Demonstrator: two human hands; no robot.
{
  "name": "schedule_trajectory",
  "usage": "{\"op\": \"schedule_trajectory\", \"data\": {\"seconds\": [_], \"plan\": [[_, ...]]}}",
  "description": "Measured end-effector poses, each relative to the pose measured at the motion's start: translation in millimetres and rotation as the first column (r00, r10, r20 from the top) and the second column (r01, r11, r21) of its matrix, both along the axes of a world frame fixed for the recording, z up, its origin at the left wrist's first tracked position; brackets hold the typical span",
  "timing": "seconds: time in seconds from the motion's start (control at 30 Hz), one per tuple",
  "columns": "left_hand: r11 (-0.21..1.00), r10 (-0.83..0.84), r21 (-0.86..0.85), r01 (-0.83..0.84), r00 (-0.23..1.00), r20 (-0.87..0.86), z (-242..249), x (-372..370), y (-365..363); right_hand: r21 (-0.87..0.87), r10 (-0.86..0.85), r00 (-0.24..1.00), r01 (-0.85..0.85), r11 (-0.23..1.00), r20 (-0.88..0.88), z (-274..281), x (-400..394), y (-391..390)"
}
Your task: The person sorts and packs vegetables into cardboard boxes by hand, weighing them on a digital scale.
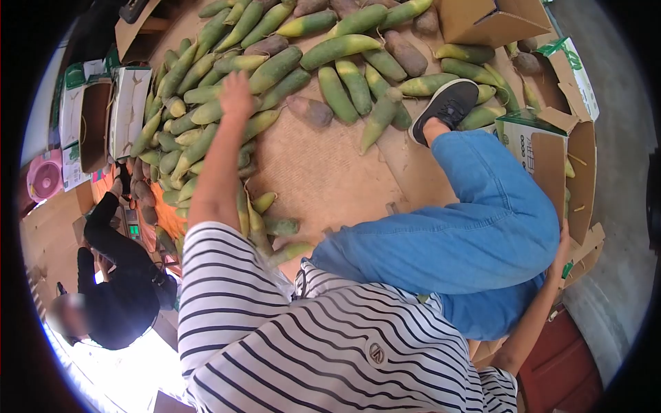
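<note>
Long green radishes point(339, 50) with pale yellowish ends lie in a wide heap on brown cardboard point(323, 175). My left hand point(236, 96) reaches over the left part of the heap, fingers stretched out across the green radishes beneath it. Whether it presses on one is not clear. Several purplish-brown roots point(309, 111) lie among the green ones. At the right, my right hand point(564, 242) is low beside my bent knee, against an open cardboard box point(551, 155). My leg and the box hide most of its fingers.
My black shoe point(451, 107) rests among the radishes at the right. Open cartons point(131, 110) stand at the left, another box point(490, 24) at the top right. A person in black point(127, 275) sits at the lower left, near a pink round object point(45, 175). Grey floor point(616, 206) runs along the right.
</note>
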State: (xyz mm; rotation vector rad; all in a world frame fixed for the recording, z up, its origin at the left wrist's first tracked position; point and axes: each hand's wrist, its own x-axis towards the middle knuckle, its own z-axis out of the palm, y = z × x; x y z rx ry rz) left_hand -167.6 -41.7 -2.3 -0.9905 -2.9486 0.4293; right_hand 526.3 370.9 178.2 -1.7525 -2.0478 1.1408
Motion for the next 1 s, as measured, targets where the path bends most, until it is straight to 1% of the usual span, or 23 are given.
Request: {"op": "schedule_trajectory", "data": {"seconds": [0.03,0.13,0.23,0.33,0.4,0.43,0.47,0.5,0.53,0.57,0.63,0.7,0.73,0.77,0.83,0.9,0.93,0.97,1.0], "plan": [[0.981,0.154,-0.134,-0.142,0.984,0.084,-4,-11,-19,-0.002,-0.01,1.0,0.01,1.0,0.004,0,1,1],[0.939,0.163,-0.324,-0.111,0.977,0.136,-3,-15,-33,-0.063,-0.014,0.999,0.017,0.998,0.047,16,-20,-7],[0.955,0.121,-0.284,-0.086,0.987,0.107,2,-3,-33,-0.075,-0.005,1.0,0.004,0.997,-0.011,13,-15,-5],[0.994,-0.096,-0.044,0.102,0.989,0.116,15,25,-36,-0.109,-0.011,0.998,0.004,0.994,-0.06,13,-17,-4],[0.98,-0.199,0.033,0.197,0.975,0.102,19,51,-24,-0.028,-0.011,1.0,0.01,1.0,-0.015,10,-14,-5],[0.956,-0.292,0.039,0.289,0.949,0.121,13,78,-15,0.015,-0.014,1.0,0.014,1.0,0.008,10,-13,-4],[0.923,-0.385,0.048,0.382,0.913,0.135,4,107,-5,0.031,0.03,0.999,-0.031,0.999,0.04,11,-16,-5],[0.899,-0.438,0.105,0.425,0.879,0.189,-1,134,4,0.045,0.067,0.995,-0.071,0.996,0.076,12,-20,-8],[0.904,-0.428,0.184,0.386,0.825,0.369,-13,160,15,0.057,0.101,0.988,-0.109,0.992,0.116,15,-21,-11],[0.91,-0.415,0.252,0.33,0.735,0.536,-20,184,27,0.058,0.1,0.987,-0.108,0.992,0.122,16,-20,-12],[0.889,-0.45,0.349,0.296,0.71,0.542,1,224,57,0.067,0.098,0.986,-0.108,0.992,0.138,17,-17,-9],[0.863,-0.466,0.469,0.189,0.656,0.594,47,237,96,0.023,0.069,0.991,-0.072,0.997,0.113,16,-11,-5],[0.796,-0.521,0.584,0.16,0.672,0.527,62,240,113,-0.005,0.063,0.994,-0.063,0.998,0.093,13,-12,-3],[0.711,-0.567,0.69,0.136,0.691,0.448,72,240,129,0.003,0.066,0.993,-0.066,0.998,0.098,11,-14,-2],[0.622,-0.547,0.783,-0.03,0.699,0.461,84,229,159,0.023,0.064,0.992,-0.067,0.997,0.112,13,-14,-3],[0.568,-0.534,0.822,-0.035,0.745,0.4,95,196,177,0.055,0.066,0.991,-0.073,0.996,0.115,12,-12,-4],[0.597,-0.46,0.802,0.005,0.822,0.337,93,173,178,0.071,0.066,0.991,-0.074,0.995,0.115,12,-12,-6],[0.628,-0.383,0.777,0.042,0.886,0.262,87,144,175,0.116,0.087,0.979,-0.109,0.987,0.185,13,-16,-8],[0.67,-0.318,0.733,0.113,0.937,0.146,71,109,166,0.156,0.105,0.961,-0.148,0.977,0.255,17,-23,-11]]}}
